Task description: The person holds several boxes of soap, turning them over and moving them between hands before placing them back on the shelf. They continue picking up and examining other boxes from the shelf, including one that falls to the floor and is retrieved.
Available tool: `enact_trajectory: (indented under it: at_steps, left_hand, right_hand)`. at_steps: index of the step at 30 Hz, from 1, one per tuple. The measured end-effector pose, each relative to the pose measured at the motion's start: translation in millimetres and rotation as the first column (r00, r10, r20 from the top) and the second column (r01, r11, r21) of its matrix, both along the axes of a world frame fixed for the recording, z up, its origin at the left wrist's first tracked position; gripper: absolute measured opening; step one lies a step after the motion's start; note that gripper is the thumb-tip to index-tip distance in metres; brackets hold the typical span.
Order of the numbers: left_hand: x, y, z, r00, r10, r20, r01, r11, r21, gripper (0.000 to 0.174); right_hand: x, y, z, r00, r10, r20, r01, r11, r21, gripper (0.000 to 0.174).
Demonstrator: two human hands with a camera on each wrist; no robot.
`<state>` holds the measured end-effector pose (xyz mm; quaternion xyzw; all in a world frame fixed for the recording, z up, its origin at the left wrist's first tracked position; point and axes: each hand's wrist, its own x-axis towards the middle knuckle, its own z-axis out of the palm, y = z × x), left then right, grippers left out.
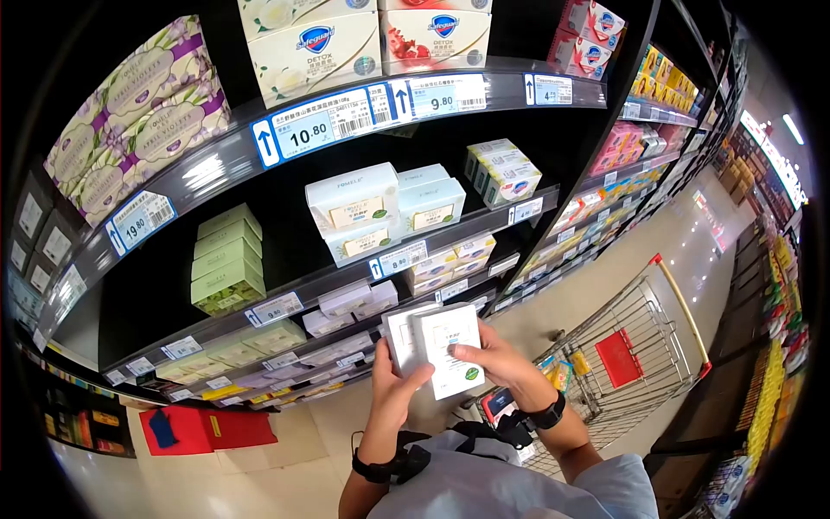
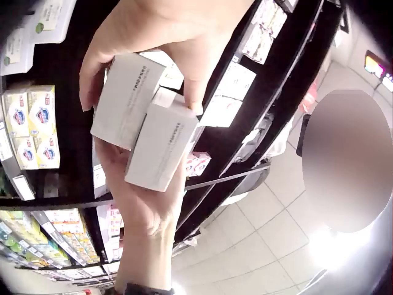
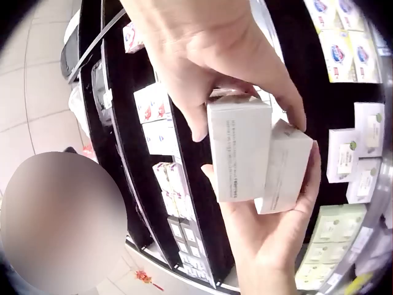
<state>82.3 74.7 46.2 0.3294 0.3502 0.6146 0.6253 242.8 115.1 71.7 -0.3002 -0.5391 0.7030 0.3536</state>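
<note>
Two white soap boxes are held side by side in front of the shelf, overlapping in the head view. My left hand (image 1: 393, 394) grips the left soap box (image 1: 400, 333), its thumb reaching across the lower edge to the other one. The right soap box (image 1: 450, 381) is in my right hand (image 1: 506, 368), with the thumb lying across its printed front, which carries a green round mark. In the left wrist view, small print shows on the narrow side of one soap box (image 2: 163, 141). Some fingers are hidden behind the boxes.
Shelves hold white and pale blue soap boxes (image 1: 354, 208), green boxes (image 1: 226, 268) and Safeguard packs (image 1: 501, 173), with price tags (image 1: 398, 258) along the edges. A wire shopping cart (image 1: 661, 381) stands at my right. A red floor display (image 1: 203, 430) is at lower left.
</note>
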Motion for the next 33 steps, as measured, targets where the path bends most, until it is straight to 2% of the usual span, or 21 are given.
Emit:
enact_trajectory:
  at_steps: [1,3,4,5,7,9,12,14,15,17,18,19,21,22,23,25,26,27,29,30,33]
  left_hand:
    - [0,1,1,0.997,0.051,-0.050,-0.050,0.999,0.013,0.046]
    - [0,4,3,0.989,0.138,0.056,-0.134,0.988,-0.074,0.030]
    - [-3,3,3,0.980,0.148,0.135,-0.131,0.983,-0.128,0.031]
    - [-6,2,2,0.964,0.158,0.213,-0.120,0.976,-0.180,0.032]
    - [-5,-1,2,0.972,0.177,0.156,-0.149,0.974,-0.171,0.033]
    - [-4,-3,1,0.975,0.200,0.100,-0.183,0.970,-0.160,0.034]
    - [-10,-5,-5,0.967,0.165,0.195,-0.127,0.973,-0.194,0.038]
    - [-15,-8,-11,0.942,-0.047,0.332,0.114,0.976,-0.186,0.040]
    - [-15,-9,-11,0.942,-0.046,0.331,0.114,0.975,-0.189,0.040]
    - [-15,-12,-10,0.880,-0.065,0.470,0.160,0.973,-0.164,0.044]
    - [-17,-12,-13,0.881,-0.063,0.469,0.159,0.973,-0.166,0.044]
    - [-18,-10,-18,0.860,-0.142,0.490,0.209,0.974,-0.083,0.048]
    - [-21,-10,-17,0.836,-0.222,0.502,0.256,0.967,0.002,0.053]
    - [-23,-10,-12,0.812,-0.214,0.544,0.258,0.966,-0.005,0.055]
    - [-25,-11,-9,0.785,-0.205,0.584,0.260,0.966,-0.011,0.058]
    - [-29,-10,-8,0.773,-0.213,0.598,0.280,0.960,-0.019,0.055]
    - [-31,-10,-8,0.760,-0.221,0.612,0.299,0.954,-0.027,0.052]
    - [-32,-11,-9,0.760,-0.220,0.612,0.298,0.954,-0.026,0.052]
    - [-33,-11,-13,0.793,-0.124,0.596,0.223,0.970,-0.096,0.050]
    - [-33,-12,-14,0.792,-0.126,0.597,0.225,0.970,-0.093,0.050]
    - [-36,-12,-19,0.810,-0.125,0.573,0.203,0.976,-0.074,0.047]
  right_hand:
    - [1,0,-8,0.991,-0.063,-0.118,0.046,0.989,-0.140,0.057]
    - [3,1,-19,0.920,-0.229,-0.318,0.082,0.905,-0.416,0.056]
    - [-3,0,-17,0.877,-0.374,-0.302,0.191,0.847,-0.496,0.054]
    - [-2,3,-22,0.876,-0.376,-0.302,0.193,0.847,-0.495,0.054]
    - [1,13,-40,0.661,-0.200,-0.723,-0.231,0.863,-0.450,0.053]
    - [2,15,-48,0.551,-0.199,-0.811,-0.383,0.803,-0.457,0.054]
    - [-1,8,-41,0.487,-0.207,-0.849,-0.458,0.767,-0.449,0.053]
    - [-5,4,-41,0.614,-0.331,-0.717,-0.301,0.741,-0.600,0.057]
    - [-4,4,-47,0.613,-0.334,-0.716,-0.302,0.739,-0.602,0.057]
    - [-5,7,-57,0.368,-0.001,-0.930,-0.664,0.700,-0.264,0.057]
    - [-7,3,-59,0.332,-0.053,-0.942,-0.639,0.721,-0.266,0.059]
    - [-8,0,-57,0.332,-0.054,-0.942,-0.640,0.720,-0.267,0.059]
    - [-10,-3,-54,0.554,-0.276,-0.785,-0.410,0.730,-0.546,0.055]
    - [-13,0,-59,0.486,-0.291,-0.824,-0.447,0.727,-0.521,0.050]
    - [-12,0,-60,0.486,-0.290,-0.824,-0.448,0.727,-0.520,0.050]
    - [-7,0,-54,0.682,-0.339,-0.648,-0.236,0.737,-0.634,0.050]
    - [-4,4,-62,0.703,-0.373,-0.605,-0.133,0.768,-0.627,0.049]
    - [-3,3,-62,0.704,-0.371,-0.606,-0.134,0.768,-0.626,0.049]
    - [0,3,-56,0.774,-0.368,-0.515,0.006,0.818,-0.575,0.048]
    - [5,6,-59,0.745,-0.325,-0.582,-0.091,0.816,-0.571,0.053]
    - [6,1,-38,0.691,-0.304,-0.656,-0.131,0.839,-0.528,0.062]
